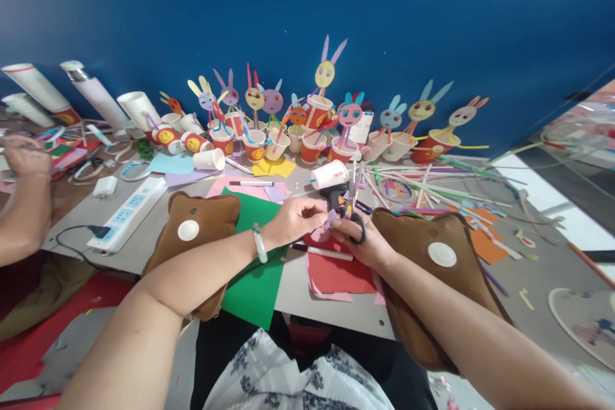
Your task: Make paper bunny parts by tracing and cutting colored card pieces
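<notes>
My left hand (295, 220), with a bangle on the wrist, pinches a small piece of light purple paper (323, 230). My right hand (366, 245) is closed around black-handled scissors (353, 191), their blades pointing up and away from me. Its fingertips also touch the right edge of the purple piece. Below both hands lie red paper sheets (341, 274) over pink ones, with a marker (327, 252) across them. A green sheet (257, 269) sits under my left forearm. Just beyond the scissors is a tipped white paper cup (329, 174).
Paper cups with rabbit-faced figures (350, 116) line the blue wall. Brown cushions (435, 256) lie on both sides. Coloured strips (432, 182) are strewn at right. A power strip (129, 214) sits at left, where another person's arm (26, 198) reaches in.
</notes>
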{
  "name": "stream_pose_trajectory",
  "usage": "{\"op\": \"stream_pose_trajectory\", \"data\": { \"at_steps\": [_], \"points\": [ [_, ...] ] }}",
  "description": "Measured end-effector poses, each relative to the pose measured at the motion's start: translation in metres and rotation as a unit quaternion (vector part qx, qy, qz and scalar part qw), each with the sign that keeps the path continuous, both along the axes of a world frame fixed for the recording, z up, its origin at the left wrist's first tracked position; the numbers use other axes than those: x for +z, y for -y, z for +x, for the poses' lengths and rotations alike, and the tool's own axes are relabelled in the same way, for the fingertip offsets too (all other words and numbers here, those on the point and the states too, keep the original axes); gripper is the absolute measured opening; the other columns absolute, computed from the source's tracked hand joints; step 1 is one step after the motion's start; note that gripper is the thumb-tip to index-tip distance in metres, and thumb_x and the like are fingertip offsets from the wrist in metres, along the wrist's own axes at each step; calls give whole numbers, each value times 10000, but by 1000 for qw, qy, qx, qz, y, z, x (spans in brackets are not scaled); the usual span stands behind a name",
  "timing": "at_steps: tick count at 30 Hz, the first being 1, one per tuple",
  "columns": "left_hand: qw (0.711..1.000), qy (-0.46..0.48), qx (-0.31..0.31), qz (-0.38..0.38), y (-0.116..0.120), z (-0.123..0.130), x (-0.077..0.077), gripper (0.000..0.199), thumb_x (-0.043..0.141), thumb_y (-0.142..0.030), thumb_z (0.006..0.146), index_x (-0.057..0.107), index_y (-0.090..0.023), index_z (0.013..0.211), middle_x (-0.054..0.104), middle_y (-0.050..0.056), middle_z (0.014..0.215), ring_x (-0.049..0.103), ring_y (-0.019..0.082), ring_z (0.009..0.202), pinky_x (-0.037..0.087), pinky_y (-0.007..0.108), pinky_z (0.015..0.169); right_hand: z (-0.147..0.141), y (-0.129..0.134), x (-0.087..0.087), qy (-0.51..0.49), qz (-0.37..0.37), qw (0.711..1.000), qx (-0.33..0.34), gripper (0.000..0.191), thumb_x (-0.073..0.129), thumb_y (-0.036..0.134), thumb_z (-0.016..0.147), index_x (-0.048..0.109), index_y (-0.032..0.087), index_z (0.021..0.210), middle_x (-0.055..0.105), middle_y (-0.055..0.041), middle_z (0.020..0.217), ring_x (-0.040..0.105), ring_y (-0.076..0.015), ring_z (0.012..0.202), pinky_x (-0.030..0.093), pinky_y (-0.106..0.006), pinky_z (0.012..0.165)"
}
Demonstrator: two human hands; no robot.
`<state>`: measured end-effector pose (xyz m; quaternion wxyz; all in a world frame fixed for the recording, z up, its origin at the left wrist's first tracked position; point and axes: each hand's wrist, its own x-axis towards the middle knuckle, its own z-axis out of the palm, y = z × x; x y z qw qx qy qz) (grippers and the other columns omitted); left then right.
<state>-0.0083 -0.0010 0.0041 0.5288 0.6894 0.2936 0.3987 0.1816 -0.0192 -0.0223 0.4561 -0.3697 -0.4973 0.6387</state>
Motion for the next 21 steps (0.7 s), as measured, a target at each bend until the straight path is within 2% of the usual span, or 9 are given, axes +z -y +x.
{"op": "stream_pose_trajectory", "data": {
  "at_steps": [4, 11, 21],
  "points": [
    [1000, -7, 19, 11, -1, 1, -2, 259, 634, -333, 844, 624, -122, 695, 588, 0, 640, 511, 87, 603, 397, 214, 591, 2, -2, -2, 10, 3, 1000, 0, 322, 761, 364, 770, 531, 200, 616, 413, 56, 490, 348, -85, 441, 253, -269, 448],
    [999, 18, -16, -39, 1, 1, 3, 266, 642, -347, 862, 641, -121, 722, 626, 16, 650, 532, 90, 607, 427, 221, 611, 3, -3, -3, 32, 7, 999, -4, 359, 750, 381, 783, 502, 196, 601, 397, 53, 501, 322, -81, 464, 229, -273, 471],
    [996, 18, -31, -85, 0, -1, 5, 302, 670, -387, 853, 649, -110, 733, 653, 29, 657, 562, 92, 601, 448, 228, 618, 5, -5, -5, 42, 14, 999, 4, 381, 747, 402, 782, 489, 199, 589, 394, 45, 517, 326, -95, 496, 260, -285, 497]
  ]
}}
